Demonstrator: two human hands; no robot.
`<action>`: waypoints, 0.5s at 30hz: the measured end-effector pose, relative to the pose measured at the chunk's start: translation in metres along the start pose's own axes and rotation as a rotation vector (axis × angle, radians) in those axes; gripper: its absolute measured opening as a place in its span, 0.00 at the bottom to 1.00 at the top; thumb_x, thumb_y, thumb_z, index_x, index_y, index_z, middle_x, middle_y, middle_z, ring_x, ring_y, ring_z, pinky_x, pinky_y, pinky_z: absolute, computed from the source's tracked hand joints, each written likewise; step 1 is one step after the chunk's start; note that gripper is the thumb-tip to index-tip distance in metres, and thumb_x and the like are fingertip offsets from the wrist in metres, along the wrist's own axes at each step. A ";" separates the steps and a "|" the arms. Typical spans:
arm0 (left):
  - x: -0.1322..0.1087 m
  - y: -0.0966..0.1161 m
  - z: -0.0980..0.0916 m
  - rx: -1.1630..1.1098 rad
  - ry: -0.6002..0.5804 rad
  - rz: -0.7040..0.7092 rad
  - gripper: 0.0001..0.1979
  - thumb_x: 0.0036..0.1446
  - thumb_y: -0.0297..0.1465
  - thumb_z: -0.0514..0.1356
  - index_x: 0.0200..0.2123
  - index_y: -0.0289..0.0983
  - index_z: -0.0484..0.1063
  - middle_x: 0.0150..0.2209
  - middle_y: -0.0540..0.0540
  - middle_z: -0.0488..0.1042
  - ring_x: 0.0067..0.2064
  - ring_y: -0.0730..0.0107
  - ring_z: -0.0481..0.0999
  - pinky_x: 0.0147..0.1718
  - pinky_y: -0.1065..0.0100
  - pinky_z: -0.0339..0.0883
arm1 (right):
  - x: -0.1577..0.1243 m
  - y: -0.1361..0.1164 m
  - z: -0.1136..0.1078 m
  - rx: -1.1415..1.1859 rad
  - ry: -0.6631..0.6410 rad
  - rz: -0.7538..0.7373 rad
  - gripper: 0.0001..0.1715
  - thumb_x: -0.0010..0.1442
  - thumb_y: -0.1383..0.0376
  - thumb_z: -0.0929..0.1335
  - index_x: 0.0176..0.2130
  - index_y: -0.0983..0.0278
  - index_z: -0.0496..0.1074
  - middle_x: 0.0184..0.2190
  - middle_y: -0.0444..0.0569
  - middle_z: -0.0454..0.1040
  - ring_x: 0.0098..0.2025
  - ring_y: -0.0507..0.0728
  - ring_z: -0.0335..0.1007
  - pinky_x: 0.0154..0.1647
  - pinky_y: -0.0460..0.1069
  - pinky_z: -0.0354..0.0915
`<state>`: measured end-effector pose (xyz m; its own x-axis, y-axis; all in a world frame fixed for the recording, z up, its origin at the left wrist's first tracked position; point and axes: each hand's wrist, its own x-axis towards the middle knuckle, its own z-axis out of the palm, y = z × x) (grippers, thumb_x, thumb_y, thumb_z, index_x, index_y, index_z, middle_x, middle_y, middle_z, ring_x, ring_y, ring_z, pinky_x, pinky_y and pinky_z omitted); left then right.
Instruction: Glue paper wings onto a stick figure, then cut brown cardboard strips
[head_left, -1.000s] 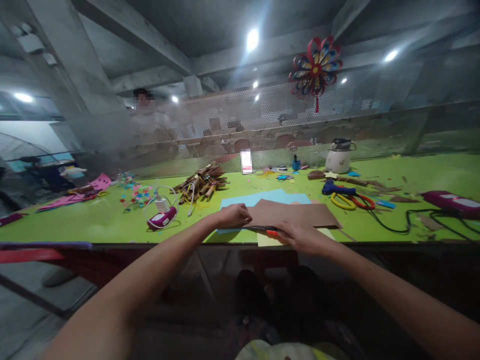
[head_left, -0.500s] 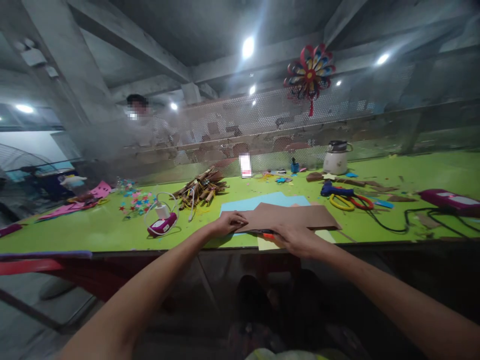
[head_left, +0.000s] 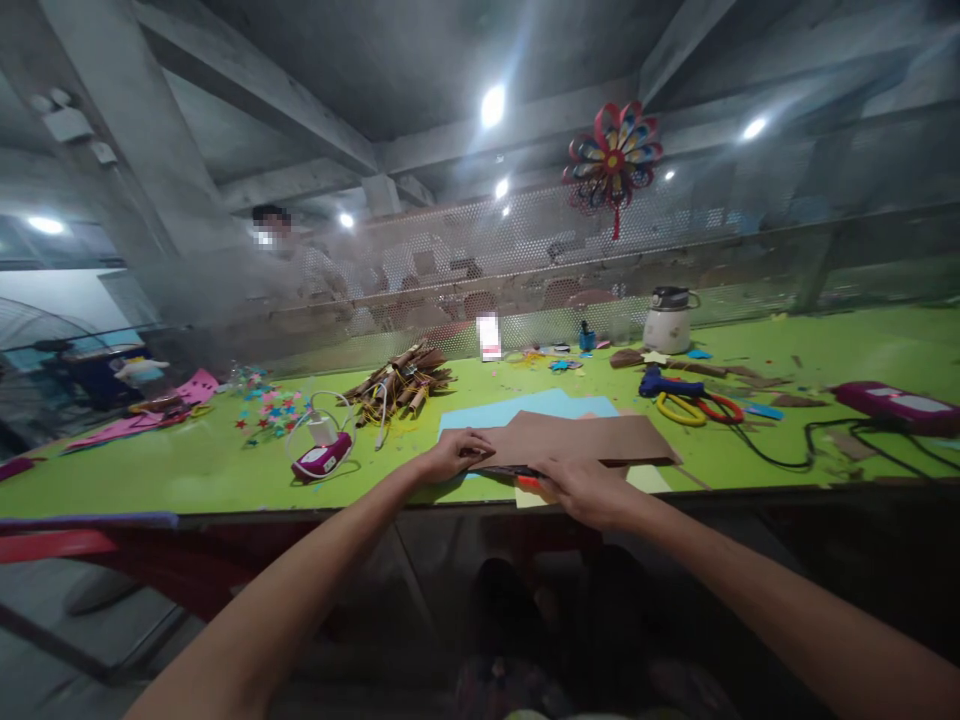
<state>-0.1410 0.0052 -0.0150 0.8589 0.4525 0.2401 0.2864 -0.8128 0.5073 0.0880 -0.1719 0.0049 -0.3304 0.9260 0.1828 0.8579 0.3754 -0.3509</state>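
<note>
A brown paper sheet lies near the table's front edge, over light blue paper and pale yellow paper. My left hand is closed on the brown sheet's left end, fingers bent over it. At the sheet's near edge, my right hand grips what look like scissors with an orange handle. Their dark blade points left along the edge, toward my left hand. The right fingers partly hide the handle.
Right of the papers lie a blue glue gun and yellow-and-red-handled scissors. A bundle of brown paper rolls, a purple power strip and paper stars lie left. A white jug stands behind. Beyond the mesh screen is a person.
The scissors and my right hand have shifted slightly left along the brown sheet's near edge. My left hand stays at the sheet's left end. The view has tilted a little.
</note>
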 end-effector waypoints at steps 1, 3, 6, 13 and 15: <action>0.000 0.000 0.000 0.003 0.003 0.001 0.18 0.58 0.41 0.55 0.42 0.34 0.75 0.44 0.38 0.70 0.42 0.68 0.71 0.43 0.66 0.65 | 0.003 -0.002 0.001 -0.021 -0.008 -0.001 0.22 0.65 0.60 0.56 0.51 0.63 0.68 0.44 0.56 0.74 0.44 0.61 0.69 0.39 0.49 0.57; 0.000 0.001 0.000 0.006 0.011 0.014 0.18 0.58 0.41 0.55 0.42 0.34 0.76 0.44 0.38 0.71 0.43 0.67 0.71 0.44 0.65 0.65 | 0.008 -0.005 0.002 -0.057 -0.023 0.002 0.23 0.65 0.58 0.55 0.49 0.65 0.69 0.43 0.57 0.74 0.42 0.62 0.69 0.37 0.49 0.57; 0.000 0.002 0.000 0.011 0.011 0.023 0.19 0.58 0.41 0.54 0.42 0.34 0.76 0.44 0.37 0.71 0.43 0.66 0.71 0.44 0.65 0.65 | 0.013 -0.009 0.003 -0.069 -0.028 0.008 0.23 0.64 0.57 0.56 0.48 0.64 0.70 0.42 0.56 0.75 0.42 0.62 0.69 0.37 0.49 0.57; -0.002 0.006 0.000 0.006 0.028 0.013 0.19 0.58 0.41 0.54 0.42 0.33 0.76 0.44 0.37 0.71 0.43 0.67 0.71 0.44 0.66 0.65 | 0.007 -0.006 0.006 -0.011 -0.013 -0.002 0.21 0.64 0.61 0.57 0.52 0.62 0.68 0.45 0.55 0.74 0.45 0.61 0.68 0.41 0.49 0.58; -0.002 0.007 0.001 0.002 0.032 0.001 0.18 0.58 0.40 0.55 0.42 0.33 0.76 0.43 0.38 0.71 0.43 0.68 0.71 0.43 0.67 0.65 | 0.008 -0.007 0.007 -0.005 -0.008 -0.003 0.21 0.64 0.61 0.57 0.52 0.62 0.68 0.46 0.55 0.74 0.46 0.61 0.68 0.42 0.49 0.58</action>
<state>-0.1404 -0.0020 -0.0126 0.8455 0.4627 0.2667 0.2863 -0.8143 0.5050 0.0769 -0.1668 0.0024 -0.3359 0.9253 0.1760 0.8589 0.3776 -0.3459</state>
